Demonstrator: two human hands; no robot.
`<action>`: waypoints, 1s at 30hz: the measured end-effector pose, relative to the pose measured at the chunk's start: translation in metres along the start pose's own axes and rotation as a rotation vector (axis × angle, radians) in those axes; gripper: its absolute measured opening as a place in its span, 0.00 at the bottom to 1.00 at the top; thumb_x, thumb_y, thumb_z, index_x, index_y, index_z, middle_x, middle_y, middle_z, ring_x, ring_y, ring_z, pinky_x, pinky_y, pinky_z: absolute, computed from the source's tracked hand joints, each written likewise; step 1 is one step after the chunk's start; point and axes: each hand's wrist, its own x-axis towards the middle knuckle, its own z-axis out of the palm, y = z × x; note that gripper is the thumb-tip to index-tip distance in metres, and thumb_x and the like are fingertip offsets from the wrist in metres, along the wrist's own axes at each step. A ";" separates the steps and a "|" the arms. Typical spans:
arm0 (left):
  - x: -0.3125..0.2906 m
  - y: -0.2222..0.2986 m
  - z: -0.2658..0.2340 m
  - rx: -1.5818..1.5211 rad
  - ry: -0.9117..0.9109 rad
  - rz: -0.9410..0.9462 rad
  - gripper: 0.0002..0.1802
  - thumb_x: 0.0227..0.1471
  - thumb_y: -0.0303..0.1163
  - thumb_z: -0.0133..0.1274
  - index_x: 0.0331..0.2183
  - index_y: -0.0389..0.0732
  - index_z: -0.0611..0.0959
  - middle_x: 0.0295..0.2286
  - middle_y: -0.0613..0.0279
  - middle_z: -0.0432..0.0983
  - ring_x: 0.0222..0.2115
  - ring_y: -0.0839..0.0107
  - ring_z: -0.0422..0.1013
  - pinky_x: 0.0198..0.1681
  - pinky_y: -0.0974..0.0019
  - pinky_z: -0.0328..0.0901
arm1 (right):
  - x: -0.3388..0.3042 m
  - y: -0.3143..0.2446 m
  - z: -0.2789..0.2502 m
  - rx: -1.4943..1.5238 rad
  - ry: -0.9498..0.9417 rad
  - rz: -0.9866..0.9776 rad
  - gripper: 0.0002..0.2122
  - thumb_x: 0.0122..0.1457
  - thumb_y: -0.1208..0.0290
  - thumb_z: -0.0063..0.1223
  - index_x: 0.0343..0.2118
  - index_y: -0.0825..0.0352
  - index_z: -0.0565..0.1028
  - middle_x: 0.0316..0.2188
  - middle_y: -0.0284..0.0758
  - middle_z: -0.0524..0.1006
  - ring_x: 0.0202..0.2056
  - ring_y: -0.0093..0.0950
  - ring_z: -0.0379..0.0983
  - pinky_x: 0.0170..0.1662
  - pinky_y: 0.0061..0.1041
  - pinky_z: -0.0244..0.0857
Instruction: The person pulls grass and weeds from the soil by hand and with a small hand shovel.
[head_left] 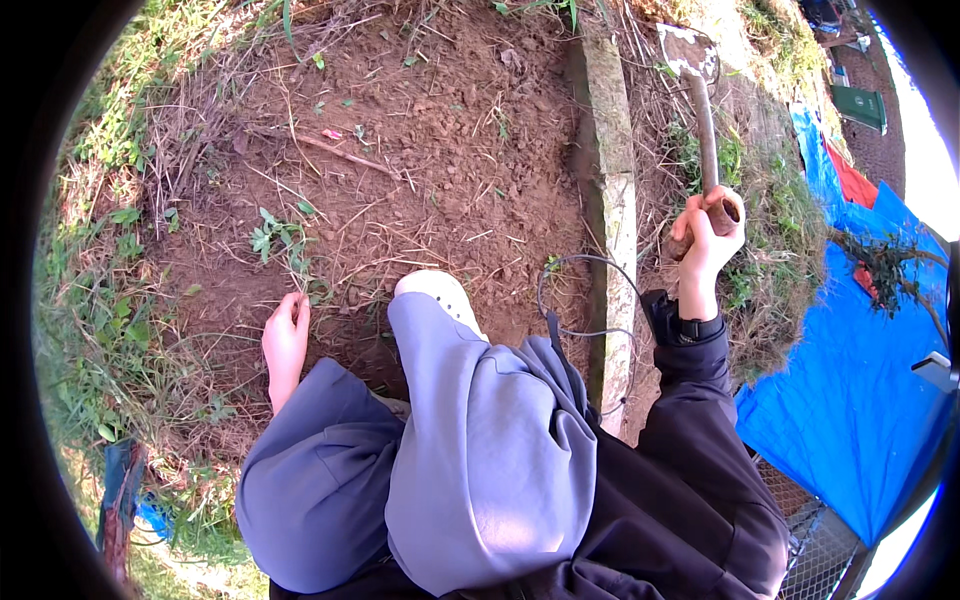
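Observation:
My left hand (pixel 287 345) is low over the soil at the left, its fingers pinched round the stem of a small leafy weed (pixel 280 238). The leaves spread out beyond my fingertips; where the stem meets the ground is hard to make out. On the right, my right hand (pixel 712 250) is wrapped round the grip of a spade (pixel 706 130) with a wooden shaft. Its worn blade (pixel 688 50), partly whitish, points away from me over the grass past the border.
A weathered concrete or timber edging (pixel 612 190) divides the brown soil bed (pixel 450 150) from the grassy strip. Tall grass (pixel 110 260) lines the left. A dark cord (pixel 590 258) loops over the edging. A blue tarp (pixel 830 390) lies right. My pale clog (pixel 440 296) rests on soil.

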 end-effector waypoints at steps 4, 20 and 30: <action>0.006 0.005 0.000 0.016 -0.013 0.021 0.12 0.53 0.38 0.48 0.34 0.41 0.77 0.23 0.54 0.75 0.24 0.59 0.72 0.28 0.63 0.64 | 0.035 0.016 -0.049 0.066 0.312 -0.137 0.10 0.45 0.89 0.44 0.30 0.68 0.65 0.19 0.37 0.69 0.11 0.24 0.62 0.15 0.22 0.58; 0.018 -0.008 0.007 0.018 0.018 0.078 0.12 0.53 0.38 0.48 0.35 0.41 0.77 0.19 0.55 0.72 0.21 0.58 0.70 0.25 0.61 0.63 | -0.017 0.028 -0.273 -0.216 0.886 0.165 0.06 0.43 0.83 0.48 0.26 0.69 0.67 0.13 0.35 0.66 0.09 0.25 0.61 0.12 0.22 0.57; 0.007 0.001 -0.010 0.042 0.045 0.034 0.12 0.53 0.37 0.48 0.36 0.41 0.77 0.21 0.54 0.74 0.23 0.59 0.72 0.27 0.62 0.64 | 0.000 0.034 -0.139 -0.869 -0.185 0.153 0.09 0.41 0.81 0.49 0.29 0.66 0.70 0.17 0.31 0.69 0.17 0.23 0.66 0.21 0.21 0.60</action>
